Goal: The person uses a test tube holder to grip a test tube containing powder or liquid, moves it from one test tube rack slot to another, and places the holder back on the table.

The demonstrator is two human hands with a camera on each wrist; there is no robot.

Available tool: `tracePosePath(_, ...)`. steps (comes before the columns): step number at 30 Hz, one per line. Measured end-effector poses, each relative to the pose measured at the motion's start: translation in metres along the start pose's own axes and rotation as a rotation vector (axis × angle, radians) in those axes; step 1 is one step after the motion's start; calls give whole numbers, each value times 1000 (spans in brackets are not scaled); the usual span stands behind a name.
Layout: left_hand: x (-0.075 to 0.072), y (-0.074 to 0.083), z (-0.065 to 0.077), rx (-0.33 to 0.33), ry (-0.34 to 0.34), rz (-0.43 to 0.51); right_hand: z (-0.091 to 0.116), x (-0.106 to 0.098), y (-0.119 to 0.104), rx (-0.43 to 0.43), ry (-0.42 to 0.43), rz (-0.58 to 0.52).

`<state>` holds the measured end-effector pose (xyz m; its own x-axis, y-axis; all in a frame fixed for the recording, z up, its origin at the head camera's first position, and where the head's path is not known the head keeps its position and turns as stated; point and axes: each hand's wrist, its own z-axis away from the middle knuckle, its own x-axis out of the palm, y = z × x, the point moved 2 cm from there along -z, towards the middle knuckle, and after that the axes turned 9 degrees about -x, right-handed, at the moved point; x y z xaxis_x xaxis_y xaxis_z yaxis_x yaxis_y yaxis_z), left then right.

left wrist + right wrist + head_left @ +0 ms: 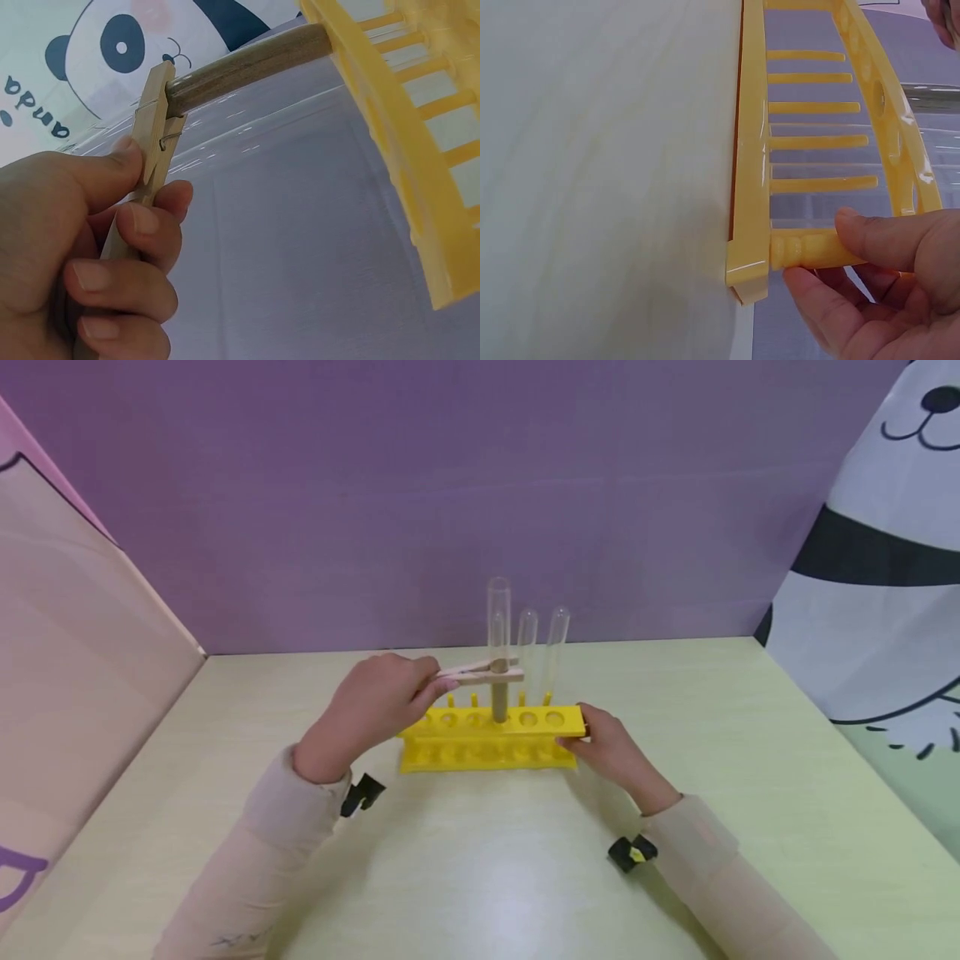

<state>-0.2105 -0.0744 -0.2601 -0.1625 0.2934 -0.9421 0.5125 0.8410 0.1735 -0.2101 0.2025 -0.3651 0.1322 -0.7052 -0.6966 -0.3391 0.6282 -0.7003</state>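
Note:
My left hand [375,706] grips a wooden test tube clamp [156,135], thumb on one side and curled fingers on the other. The clamp's jaws are around an upright glass test tube [499,700], whose lower part holds something murky grey-brown. That tube's lower end is at a hole in the top bar of a yellow test tube rack [442,728]. At the rack's right end, my right hand [611,747] pinches the end post [814,249] between thumb and fingers. The rack stands on the table.
Clear test tubes [558,643] stand upside down on pegs along the rack's back, one partly behind the held tube. A purple panel [480,502] rises behind the table [480,860], with a white panel [82,677] at left and a panda-printed panel [892,635] at right.

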Motion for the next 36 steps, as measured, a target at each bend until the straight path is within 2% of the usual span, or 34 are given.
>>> tracePosePath(15,16,1,0,-25,-59,-25,-2,-2,1,-16,-8,6)
tracePosePath(36,33,4,2,4,-48,-100,-3,-2,3,-11,-1,9)
